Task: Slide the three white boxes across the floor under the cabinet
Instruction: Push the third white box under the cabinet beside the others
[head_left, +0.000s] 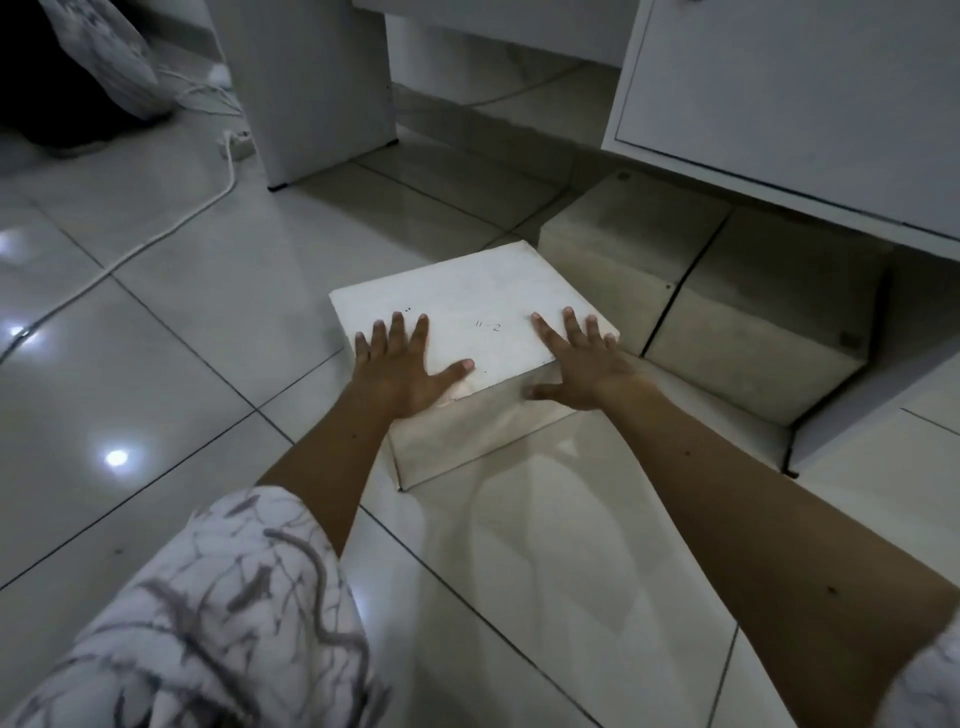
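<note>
A white box (478, 296) with small handwriting on its lid sits on the tiled floor just in front of the white cabinet (779, 93). My left hand (400, 364) lies flat on the lid's near left part, fingers spread. My right hand (582, 364) rests on the near right corner, fingers on top and thumb down the side face. Neither hand grips. A second white box (608, 234) stands behind it, partly under the cabinet's lower edge. The third white box (769, 322) sits to the right, in shadow beneath the cabinet.
A white upright panel (311, 78) stands at the back centre, with a gap of floor between it and the cabinet. A white cable (171, 228) runs across the tiles from a power strip (236, 143). A patterned bag (104, 62) lies far left.
</note>
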